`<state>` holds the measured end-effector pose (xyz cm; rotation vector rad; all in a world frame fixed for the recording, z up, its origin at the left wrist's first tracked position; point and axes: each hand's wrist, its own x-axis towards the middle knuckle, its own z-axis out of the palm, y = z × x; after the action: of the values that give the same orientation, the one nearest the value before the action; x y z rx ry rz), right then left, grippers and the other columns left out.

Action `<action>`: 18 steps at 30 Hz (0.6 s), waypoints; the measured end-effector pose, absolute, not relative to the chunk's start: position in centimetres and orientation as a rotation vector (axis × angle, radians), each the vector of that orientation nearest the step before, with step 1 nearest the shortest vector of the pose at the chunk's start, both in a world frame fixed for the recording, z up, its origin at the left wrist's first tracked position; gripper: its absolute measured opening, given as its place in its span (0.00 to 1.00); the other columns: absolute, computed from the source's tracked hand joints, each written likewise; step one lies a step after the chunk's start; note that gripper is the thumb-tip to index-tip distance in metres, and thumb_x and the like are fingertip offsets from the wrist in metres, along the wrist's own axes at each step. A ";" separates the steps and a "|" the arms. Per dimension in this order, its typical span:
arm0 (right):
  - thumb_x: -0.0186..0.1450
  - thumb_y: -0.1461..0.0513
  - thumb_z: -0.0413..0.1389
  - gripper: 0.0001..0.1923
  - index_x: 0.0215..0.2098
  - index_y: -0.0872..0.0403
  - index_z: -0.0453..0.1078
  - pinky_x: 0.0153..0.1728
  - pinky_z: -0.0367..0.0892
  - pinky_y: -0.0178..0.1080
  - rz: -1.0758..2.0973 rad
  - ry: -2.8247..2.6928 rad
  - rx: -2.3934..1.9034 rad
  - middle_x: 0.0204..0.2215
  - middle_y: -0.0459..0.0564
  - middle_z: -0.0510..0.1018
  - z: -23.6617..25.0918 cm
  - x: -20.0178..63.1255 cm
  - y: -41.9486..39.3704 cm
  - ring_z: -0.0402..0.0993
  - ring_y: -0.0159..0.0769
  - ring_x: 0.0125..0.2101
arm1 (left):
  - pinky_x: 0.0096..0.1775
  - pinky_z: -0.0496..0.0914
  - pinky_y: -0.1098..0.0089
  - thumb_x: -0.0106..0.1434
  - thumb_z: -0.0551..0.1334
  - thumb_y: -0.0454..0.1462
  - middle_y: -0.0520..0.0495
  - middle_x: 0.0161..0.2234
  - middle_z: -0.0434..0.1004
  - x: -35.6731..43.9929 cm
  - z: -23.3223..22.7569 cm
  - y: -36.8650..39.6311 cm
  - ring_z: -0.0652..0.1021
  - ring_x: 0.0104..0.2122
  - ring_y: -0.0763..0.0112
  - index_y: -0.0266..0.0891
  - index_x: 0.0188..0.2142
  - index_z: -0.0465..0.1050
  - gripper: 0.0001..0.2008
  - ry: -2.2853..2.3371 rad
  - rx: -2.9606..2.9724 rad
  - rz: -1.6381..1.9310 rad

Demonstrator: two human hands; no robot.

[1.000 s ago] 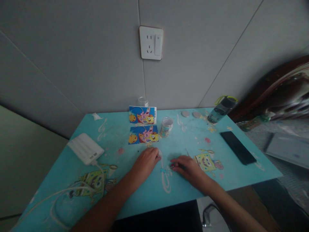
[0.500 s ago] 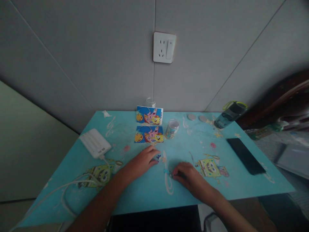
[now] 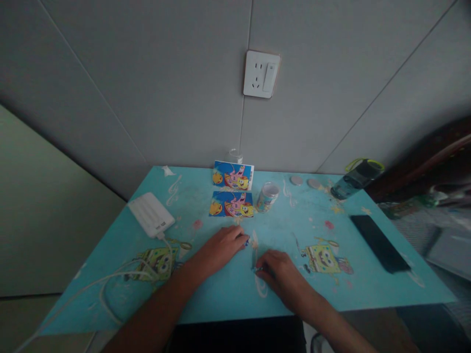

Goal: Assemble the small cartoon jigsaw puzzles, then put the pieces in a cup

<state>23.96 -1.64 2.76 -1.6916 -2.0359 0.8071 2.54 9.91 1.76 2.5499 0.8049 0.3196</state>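
My left hand (image 3: pixel 231 241) rests low over the table, thumb and fingers closed on a small dark blue piece (image 3: pixel 248 241) that sticks out at the fingertips. To its right and nearer me, my right hand (image 3: pixel 277 268) pinches a tiny light blue piece (image 3: pixel 256 269) just above or on the tabletop. Both pieces are too small for me to tell their kind. Beyond my hands lies a cartoon picture card (image 3: pixel 231 204), with a second matching card (image 3: pixel 233 175) propped behind it. A small printed can (image 3: pixel 268 197), open at the top, stands beside them.
A white power bank (image 3: pixel 150 214) with a cable is at left. Two round grey discs (image 3: pixel 296 180) lie at the back. A dark bottle (image 3: pixel 356 177) and a flat black object (image 3: pixel 379 243) are at right. Behind the cards stands a clear cup (image 3: pixel 235 156).
My left fingers have closed on the dark blue piece. My right hand has moved a little left with the light blue piece. The whole view has shifted slightly.
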 end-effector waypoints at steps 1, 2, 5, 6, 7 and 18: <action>0.65 0.67 0.61 0.05 0.38 0.51 0.74 0.46 0.65 0.41 0.804 -2.034 -1.682 0.36 0.47 0.79 2.8 23.9 -1.5 0.75 0.40 0.40 | 0.52 0.66 0.63 0.72 0.55 0.35 0.48 0.47 0.73 2.6 1.8 9.9 0.73 0.47 0.63 0.46 0.51 0.73 0.12 0.809 2.551 0.319; 0.65 0.67 0.61 0.05 0.39 0.51 0.74 0.45 0.66 0.41 0.789 -2.029 -1.679 0.36 0.46 0.79 2.7 23.9 -1.1 0.75 0.39 0.39 | 0.53 0.66 0.63 0.72 0.55 0.36 0.48 0.47 0.73 2.6 1.9 9.8 0.72 0.48 0.63 0.46 0.51 0.73 0.12 0.811 2.552 0.319; 0.66 0.66 0.61 0.13 0.48 0.51 0.75 0.46 0.66 0.42 0.681 -2.018 -1.709 0.37 0.48 0.80 2.2 24.2 0.6 0.75 0.40 0.40 | 0.54 0.64 0.62 0.73 0.54 0.35 0.48 0.47 0.73 2.8 2.0 9.8 0.72 0.49 0.63 0.45 0.49 0.73 0.11 0.813 2.561 0.322; 0.66 0.65 0.61 0.16 0.53 0.52 0.74 0.48 0.66 0.43 0.649 -2.024 -1.720 0.39 0.50 0.80 2.0 24.4 1.2 0.75 0.41 0.41 | 0.54 0.64 0.61 0.73 0.53 0.35 0.48 0.47 0.73 2.8 2.0 9.8 0.72 0.49 0.63 0.45 0.48 0.73 0.11 0.810 2.568 0.323; 0.67 0.64 0.61 0.18 0.55 0.51 0.73 0.49 0.66 0.43 0.629 -2.037 -1.723 0.40 0.51 0.80 1.8 24.5 1.8 0.75 0.42 0.43 | 0.54 0.64 0.61 0.73 0.53 0.34 0.48 0.46 0.73 2.9 2.1 9.8 0.72 0.48 0.63 0.44 0.48 0.73 0.11 0.805 2.577 0.323; 0.64 0.64 0.63 0.09 0.43 0.52 0.74 0.47 0.68 0.41 0.688 -1.959 -1.705 0.42 0.52 0.76 1.5 24.7 3.3 0.75 0.41 0.43 | 0.51 0.67 0.61 0.71 0.58 0.36 0.47 0.45 0.73 3.3 1.1 10.1 0.73 0.47 0.61 0.46 0.52 0.73 0.12 0.802 2.581 0.362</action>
<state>24.69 3.33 1.50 -1.7053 -1.9592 0.6882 3.32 10.13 1.10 2.5809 0.8024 0.3624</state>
